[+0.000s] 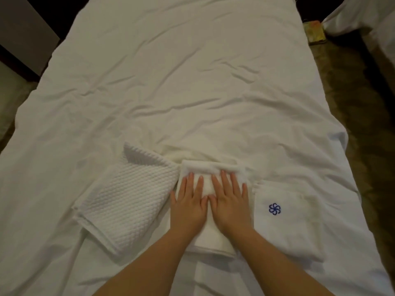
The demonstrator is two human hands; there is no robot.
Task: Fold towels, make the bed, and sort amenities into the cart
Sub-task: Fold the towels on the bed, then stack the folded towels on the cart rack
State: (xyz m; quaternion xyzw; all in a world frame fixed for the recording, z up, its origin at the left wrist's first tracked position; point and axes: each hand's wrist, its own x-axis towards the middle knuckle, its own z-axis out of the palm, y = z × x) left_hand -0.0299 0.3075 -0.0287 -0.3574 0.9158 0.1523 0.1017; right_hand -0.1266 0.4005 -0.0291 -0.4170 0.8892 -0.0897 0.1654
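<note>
Left hand (188,202) and right hand (230,201), grip released, press the towel (210,167); lifted abruptly, its fold may spring open (soft bed (192,82)).

Three white towels sit at lower centre: one waffle-weave towel (130,195), one plain towel (210,167), one logo towel (286,212). Two hands show, left hand (188,208) and right hand (229,206), over one bed (171,82).

Bare forearms (149,259), bare left grip (188,207), bare right grip (232,207)

A hotel bedroom: a white-sheeted bed (192,82), a second bed (369,16) across dark carpet (361,116), a folded towel (286,221) with a blue logo (274,208)
</note>
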